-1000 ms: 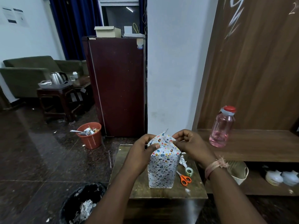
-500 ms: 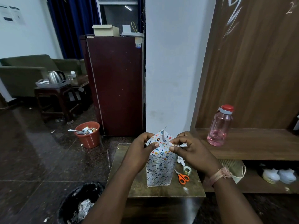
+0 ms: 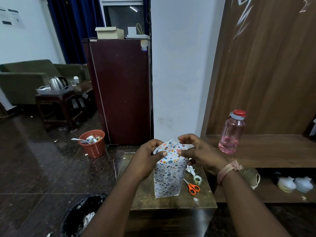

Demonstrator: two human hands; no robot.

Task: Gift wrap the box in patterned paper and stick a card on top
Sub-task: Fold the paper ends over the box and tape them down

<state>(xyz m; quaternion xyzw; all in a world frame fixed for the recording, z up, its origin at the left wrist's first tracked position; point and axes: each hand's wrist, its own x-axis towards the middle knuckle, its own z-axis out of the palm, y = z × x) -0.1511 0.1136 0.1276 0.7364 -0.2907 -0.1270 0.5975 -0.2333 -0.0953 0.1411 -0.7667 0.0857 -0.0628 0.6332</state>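
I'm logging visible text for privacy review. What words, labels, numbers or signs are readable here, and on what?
"2": white chalk mark on the brown wooden wall panel; beside it, chalk scribbles, not legible.
White paper notices on the left wall: too small to read.
Small sticker on the maroon fridge: blurred.
Patterned wrapped box: pictures only, no text.
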